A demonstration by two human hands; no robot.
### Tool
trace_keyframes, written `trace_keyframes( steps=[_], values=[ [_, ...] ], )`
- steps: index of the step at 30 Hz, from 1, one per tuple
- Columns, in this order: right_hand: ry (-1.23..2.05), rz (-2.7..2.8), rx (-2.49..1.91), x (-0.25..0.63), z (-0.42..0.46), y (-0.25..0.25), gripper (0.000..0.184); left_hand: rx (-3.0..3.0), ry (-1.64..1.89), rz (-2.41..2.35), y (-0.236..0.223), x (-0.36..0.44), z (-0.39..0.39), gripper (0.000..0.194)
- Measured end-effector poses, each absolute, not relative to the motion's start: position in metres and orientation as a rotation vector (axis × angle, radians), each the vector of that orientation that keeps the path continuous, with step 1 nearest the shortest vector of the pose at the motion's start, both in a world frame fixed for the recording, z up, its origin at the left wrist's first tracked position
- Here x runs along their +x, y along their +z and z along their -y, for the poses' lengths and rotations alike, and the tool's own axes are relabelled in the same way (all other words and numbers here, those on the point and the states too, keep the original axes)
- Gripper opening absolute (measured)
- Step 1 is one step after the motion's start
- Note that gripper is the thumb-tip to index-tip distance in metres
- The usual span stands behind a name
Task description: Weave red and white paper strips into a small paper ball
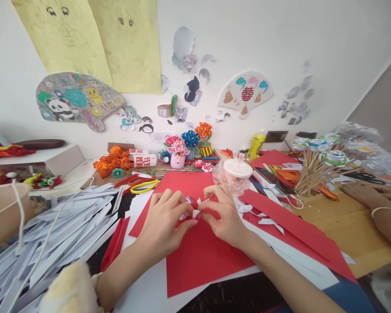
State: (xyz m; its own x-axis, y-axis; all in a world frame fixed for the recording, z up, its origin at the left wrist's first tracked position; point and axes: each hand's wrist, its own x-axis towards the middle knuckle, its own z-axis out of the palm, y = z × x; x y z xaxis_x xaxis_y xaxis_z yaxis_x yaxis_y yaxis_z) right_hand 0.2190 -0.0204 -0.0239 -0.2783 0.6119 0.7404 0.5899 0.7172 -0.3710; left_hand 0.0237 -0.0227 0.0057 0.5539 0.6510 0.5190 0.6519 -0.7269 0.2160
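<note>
Between my two hands is a small folded red and white paper piece (195, 213), held just above the red paper sheet (208, 261). My left hand (169, 217) pinches it from the left with thumb and fingers. My right hand (223, 213) grips its right side with thumb and index finger. Part of the piece is hidden by my fingers. Small white and red paper scraps (263, 217) lie to the right of my right hand. Yellow-handled scissors (144, 186) rest beyond my left hand.
A heap of white paper strips (61, 234) covers the left. A clear cup with a white lid (237, 168) stands behind my right hand. Small flower pots (177, 160) line the wall. Paper roses on sticks (313, 169) and another person's hand (365, 193) are at right.
</note>
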Motion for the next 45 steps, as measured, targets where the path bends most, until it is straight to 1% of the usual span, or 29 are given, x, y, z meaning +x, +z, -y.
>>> trace_keyframes(
  steps=[2,4,10,14,16,18,21,23,25,30,33,35,38,42,45],
  values=[
    [0.049,1.939,-0.915,0.219,0.021,-0.023,0.01,-2.703,-0.915,1.134,0.006,0.024,0.024,0.005],
    [0.091,1.927,-0.895,0.219,0.021,-0.022,0.009,-2.664,-0.938,1.12,0.006,0.024,0.024,0.01],
    [0.177,1.928,-0.872,0.22,0.018,-0.021,0.014,-2.702,-1.012,1.078,0.002,0.026,0.023,0.015],
    [0.072,1.974,-0.894,0.217,0.019,-0.022,0.02,-2.689,-0.948,1.055,-0.002,0.03,0.024,0.019],
    [0.02,1.977,-0.895,0.216,0.02,-0.022,0.021,-2.671,-0.893,1.062,-0.003,0.031,0.025,0.019],
    [-0.007,1.964,-0.909,0.215,0.021,-0.021,0.017,-2.638,-0.854,1.09,-0.003,0.031,0.025,0.018],
    [-0.068,1.896,-0.917,0.216,0.024,-0.017,0.003,-2.563,-0.859,1.184,-0.001,0.03,0.025,0.016],
    [-0.139,1.857,-0.885,0.216,0.026,-0.016,0.017,-2.53,-0.87,1.252,0.0,0.031,0.025,0.015],
    [-0.22,1.875,-0.853,0.215,0.028,-0.016,0.024,-2.53,-0.883,1.302,0.0,0.032,0.026,0.014],
    [-0.333,1.989,-0.85,0.212,0.028,-0.02,0.019,-2.65,-0.96,1.376,0.004,0.03,0.027,0.015],
    [-0.332,2.039,-0.843,0.212,0.027,-0.02,0.016,-2.765,-0.984,1.438,0.012,0.026,0.025,0.01],
    [-0.365,2.065,-0.815,0.212,0.026,-0.02,0.017,-2.807,-1.032,1.479,0.017,0.024,0.024,0.01],
    [-0.435,2.102,-0.783,0.21,0.027,-0.019,0.019,-2.832,-1.079,1.516,0.021,0.025,0.024,0.016],
    [-0.481,2.122,-0.776,0.207,0.028,-0.018,0.02,-2.866,-1.04,1.588,0.021,0.028,0.023,0.016],
    [-0.456,2.112,-0.722,0.205,0.029,-0.018,0.019,-2.854,-1.047,1.659,0.021,0.029,0.023,0.015]
  ],
)
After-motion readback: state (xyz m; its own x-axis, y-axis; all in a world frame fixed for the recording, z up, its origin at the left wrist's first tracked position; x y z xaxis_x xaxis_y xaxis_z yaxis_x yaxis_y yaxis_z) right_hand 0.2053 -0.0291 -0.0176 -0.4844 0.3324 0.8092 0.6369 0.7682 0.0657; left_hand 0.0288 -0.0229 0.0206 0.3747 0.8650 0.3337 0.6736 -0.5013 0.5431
